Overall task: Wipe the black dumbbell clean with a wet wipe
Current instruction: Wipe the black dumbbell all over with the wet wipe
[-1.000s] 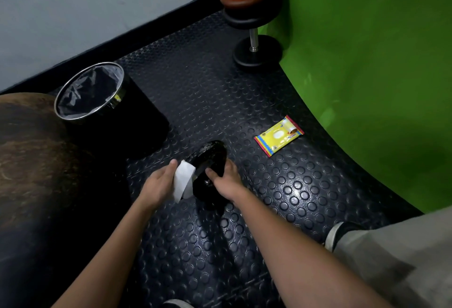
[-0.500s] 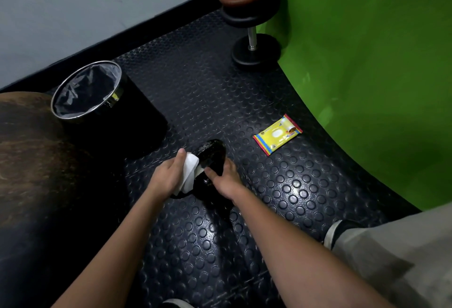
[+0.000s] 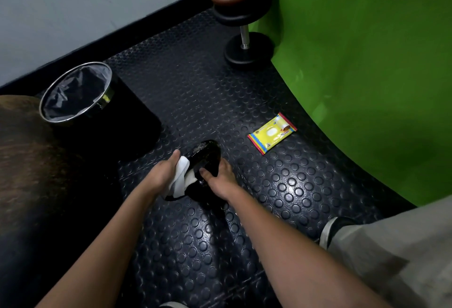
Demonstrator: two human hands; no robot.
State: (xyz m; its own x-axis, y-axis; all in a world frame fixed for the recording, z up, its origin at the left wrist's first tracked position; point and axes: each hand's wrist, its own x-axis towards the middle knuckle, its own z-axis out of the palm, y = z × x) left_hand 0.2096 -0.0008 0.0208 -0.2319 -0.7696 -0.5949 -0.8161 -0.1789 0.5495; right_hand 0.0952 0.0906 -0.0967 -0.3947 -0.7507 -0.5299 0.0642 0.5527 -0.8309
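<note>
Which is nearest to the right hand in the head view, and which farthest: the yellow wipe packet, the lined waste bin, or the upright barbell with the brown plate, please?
From the right hand:
1. Yellow wipe packet, on the mat to its right.
2. Lined waste bin, far to its left.
3. Upright barbell, at the back beside the green backdrop.

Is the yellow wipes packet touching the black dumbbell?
Apart. The head view shows bare studded floor mat between the yellow wipes packet and the black dumbbell.
</note>
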